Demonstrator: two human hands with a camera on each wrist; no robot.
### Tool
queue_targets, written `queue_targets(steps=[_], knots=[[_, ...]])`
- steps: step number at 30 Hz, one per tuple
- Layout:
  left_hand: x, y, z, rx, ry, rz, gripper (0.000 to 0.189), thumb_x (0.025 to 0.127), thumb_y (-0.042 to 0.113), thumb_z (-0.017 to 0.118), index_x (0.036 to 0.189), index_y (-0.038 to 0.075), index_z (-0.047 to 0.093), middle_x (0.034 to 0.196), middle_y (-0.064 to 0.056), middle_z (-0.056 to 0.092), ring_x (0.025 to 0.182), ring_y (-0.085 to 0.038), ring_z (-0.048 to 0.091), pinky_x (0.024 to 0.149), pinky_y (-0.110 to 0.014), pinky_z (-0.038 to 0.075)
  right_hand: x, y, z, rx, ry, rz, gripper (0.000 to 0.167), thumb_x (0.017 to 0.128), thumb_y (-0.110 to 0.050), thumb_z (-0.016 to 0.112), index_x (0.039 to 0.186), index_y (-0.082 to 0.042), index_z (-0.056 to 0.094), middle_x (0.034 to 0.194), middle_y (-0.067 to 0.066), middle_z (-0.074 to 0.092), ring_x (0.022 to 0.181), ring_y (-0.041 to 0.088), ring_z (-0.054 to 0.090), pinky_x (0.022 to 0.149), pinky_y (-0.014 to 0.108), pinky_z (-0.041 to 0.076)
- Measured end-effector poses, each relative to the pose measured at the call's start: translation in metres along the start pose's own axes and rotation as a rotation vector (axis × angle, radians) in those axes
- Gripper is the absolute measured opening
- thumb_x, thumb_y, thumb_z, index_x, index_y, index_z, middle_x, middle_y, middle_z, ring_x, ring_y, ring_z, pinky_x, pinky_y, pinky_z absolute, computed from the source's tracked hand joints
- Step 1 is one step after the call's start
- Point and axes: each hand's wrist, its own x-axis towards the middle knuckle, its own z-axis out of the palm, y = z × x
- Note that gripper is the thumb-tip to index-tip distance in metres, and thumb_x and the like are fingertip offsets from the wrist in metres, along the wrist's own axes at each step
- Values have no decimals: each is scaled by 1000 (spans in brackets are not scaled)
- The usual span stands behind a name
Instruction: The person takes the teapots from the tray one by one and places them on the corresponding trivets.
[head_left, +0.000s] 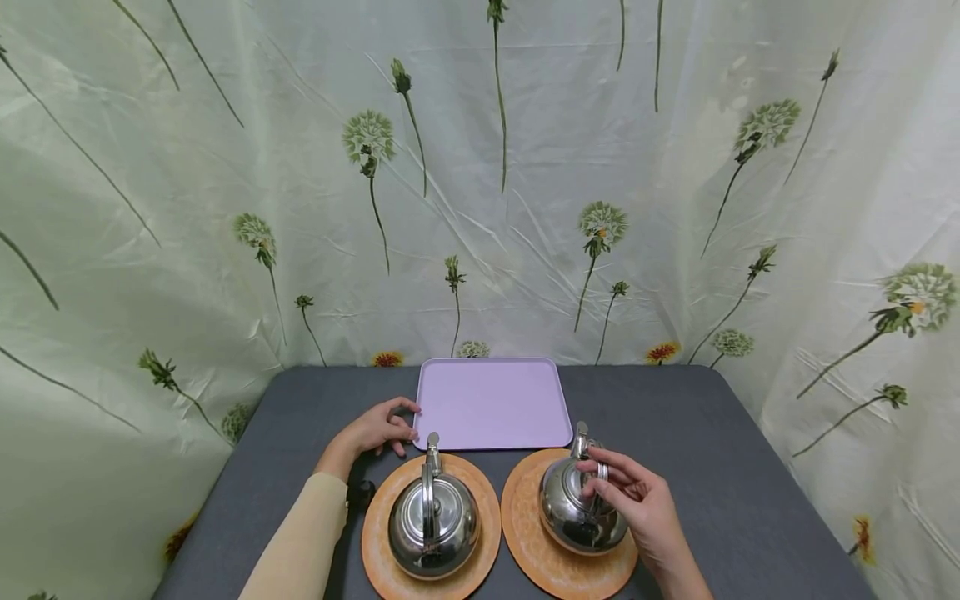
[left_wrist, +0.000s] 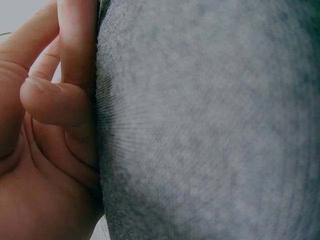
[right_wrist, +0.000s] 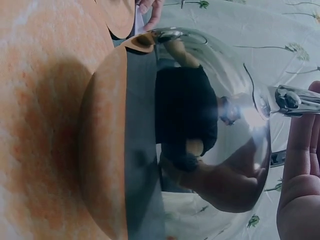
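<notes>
My right hand (head_left: 633, 496) grips the top handle of a shiny steel kettle (head_left: 573, 517), its fingers bent round the metal. This kettle is over the right-hand round orange mat (head_left: 525, 533), spout pointing away. In the right wrist view the kettle's mirror-like body (right_wrist: 200, 125) fills the middle, and part of the hand (right_wrist: 305, 175) shows at the right. My left hand (head_left: 378, 429) is at the left edge of a lilac tray (head_left: 491, 404), fingertips right at its rim and loosely bent. In the left wrist view, a grey surface (left_wrist: 210, 120) hides part of that hand (left_wrist: 45, 130).
A second steel kettle (head_left: 433, 533) stands on the left round orange mat (head_left: 483, 517), close in front of the left hand. Both mats lie side by side on a dark grey table (head_left: 720, 467). Behind the table hangs a pale curtain (head_left: 480, 225) printed with dandelions.
</notes>
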Motion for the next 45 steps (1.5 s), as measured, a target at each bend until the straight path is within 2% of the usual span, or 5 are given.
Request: queue_targets(steps=[8, 11, 18, 27, 45], knots=[[-1, 0, 0, -4, 1, -5, 49, 98, 20, 77, 142, 11, 56, 83, 1, 74, 59, -9, 70, 47, -24, 38, -1, 2, -2, 17, -40, -41, 35, 101, 11, 59, 136, 15, 59, 112, -6, 82, 85, 9, 78, 84, 24, 61], [-1, 1, 0, -3, 3, -7, 49, 98, 21, 77, 142, 11, 56, 83, 1, 74, 59, -9, 70, 47, -24, 38, -2, 4, -3, 20, -49, -31, 35, 101, 10, 59, 136, 10, 63, 112, -6, 82, 86, 8, 78, 84, 24, 61], [-2, 1, -1, -6, 1, -6, 49, 98, 20, 77, 142, 11, 56, 83, 1, 74, 59, -9, 70, 47, -24, 38, -7, 5, 0, 12, -46, 36, 36, 101, 7, 62, 136, 14, 60, 111, -7, 82, 85, 8, 78, 83, 25, 62], [-4, 1, 0, -6, -4, -6, 48, 99, 19, 75, 143, 10, 55, 84, 1, 75, 59, -9, 70, 47, -24, 38, -12, 12, 2, 120, -126, -37, 43, 102, 13, 55, 137, -7, 68, 117, -5, 81, 90, 7, 78, 83, 24, 62], [-4, 2, 3, -3, 7, -19, 49, 98, 20, 77, 142, 12, 57, 84, 1, 75, 60, -10, 70, 47, -24, 37, -22, 20, 9, 186, -109, -75, 48, 103, 16, 49, 139, -11, 66, 117, -4, 80, 90, 8, 78, 83, 24, 61]])
